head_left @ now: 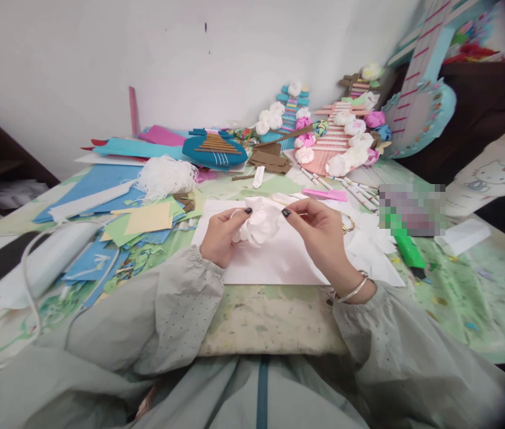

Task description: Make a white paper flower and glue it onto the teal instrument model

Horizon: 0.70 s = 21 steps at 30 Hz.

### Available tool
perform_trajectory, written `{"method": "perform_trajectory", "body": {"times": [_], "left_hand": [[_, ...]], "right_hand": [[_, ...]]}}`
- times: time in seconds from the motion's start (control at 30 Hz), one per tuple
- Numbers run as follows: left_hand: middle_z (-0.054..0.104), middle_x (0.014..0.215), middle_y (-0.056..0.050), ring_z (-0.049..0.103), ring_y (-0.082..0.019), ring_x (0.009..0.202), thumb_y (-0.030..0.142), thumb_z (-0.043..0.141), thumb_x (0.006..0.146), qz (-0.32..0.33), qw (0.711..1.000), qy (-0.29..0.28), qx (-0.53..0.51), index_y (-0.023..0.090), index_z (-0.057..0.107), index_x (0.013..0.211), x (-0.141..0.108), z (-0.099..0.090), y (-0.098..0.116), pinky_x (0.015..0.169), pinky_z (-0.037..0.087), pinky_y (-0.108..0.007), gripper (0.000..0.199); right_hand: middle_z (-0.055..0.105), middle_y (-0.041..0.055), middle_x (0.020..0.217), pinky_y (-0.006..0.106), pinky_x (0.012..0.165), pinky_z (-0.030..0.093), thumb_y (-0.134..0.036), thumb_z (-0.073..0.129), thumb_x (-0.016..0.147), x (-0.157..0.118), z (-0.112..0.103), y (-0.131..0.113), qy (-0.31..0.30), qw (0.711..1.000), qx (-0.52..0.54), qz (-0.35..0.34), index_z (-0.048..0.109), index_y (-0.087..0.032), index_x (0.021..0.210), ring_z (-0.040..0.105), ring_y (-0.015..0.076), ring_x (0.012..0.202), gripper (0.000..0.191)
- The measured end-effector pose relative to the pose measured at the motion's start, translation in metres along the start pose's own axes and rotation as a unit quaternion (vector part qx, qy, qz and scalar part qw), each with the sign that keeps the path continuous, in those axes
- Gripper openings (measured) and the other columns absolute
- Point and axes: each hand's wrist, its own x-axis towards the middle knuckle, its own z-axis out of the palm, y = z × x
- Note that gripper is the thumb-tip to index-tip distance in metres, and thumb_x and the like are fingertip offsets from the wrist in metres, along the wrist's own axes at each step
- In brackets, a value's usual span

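A ruffled white paper flower (pixel 259 223) is held up over a white sheet of paper (pixel 274 268). My left hand (pixel 223 235) grips its left side, thumb pressed on the petals. At the flower's right edge, my right hand (pixel 317 226) pinches a petal between thumb and forefinger; the other fingers are curled. Just beyond the flower lies a small folded white paper piece (pixel 258 177). Gold-handled scissors (pixel 348 223) are partly hidden behind my right hand.
Colored paper scraps (pixel 145 220), a bundle of white string (pixel 167 179) and a white cord (pixel 27 268) fill the left. Flower-decorated paper instruments (pixel 333 137) lean at the back. Markers (pixel 359 193), a green tool (pixel 407 241) and a white bottle (pixel 489 170) are on the right.
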Motion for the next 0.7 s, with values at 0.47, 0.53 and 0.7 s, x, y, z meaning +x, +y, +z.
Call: {"method": "perform_trajectory", "body": {"times": [0.47,0.53,0.7], "left_hand": [[0.062,0.059,0.002,0.050,-0.008,0.053,0.029,0.077,0.059,0.005,0.998,-0.057,-0.013,0.014,0.070,0.069,-0.006,0.008,-0.004,0.051,0.039,-0.019,0.020],[0.065,0.063,0.001,0.053,-0.009,0.057,0.029,0.077,0.059,0.015,0.998,-0.058,-0.009,0.014,0.071,0.073,-0.005,0.007,-0.007,0.054,0.040,-0.020,0.022],[0.067,0.069,-0.002,0.056,-0.011,0.063,0.032,0.075,0.063,0.047,0.996,-0.057,0.051,0.013,0.072,0.079,-0.005,0.004,-0.009,0.059,0.043,-0.021,0.026]], "right_hand": [[0.054,-0.0027,0.070,0.027,0.059,0.037,-0.021,0.070,0.068,0.001,0.004,0.011,-0.017,0.982,-0.184,-0.038,0.057,-0.019,0.073,0.047,0.0128,0.065,0.014],[0.052,-0.0022,0.068,0.028,0.061,0.037,-0.019,0.070,0.067,0.000,0.003,0.011,0.010,0.972,-0.228,-0.065,0.056,-0.019,0.068,0.047,0.0140,0.066,0.014],[0.054,0.0017,0.074,0.031,0.067,0.039,-0.018,0.064,0.074,-0.003,0.002,0.007,0.016,0.948,-0.282,-0.146,0.054,-0.020,0.068,0.050,0.0183,0.076,0.011]]}}
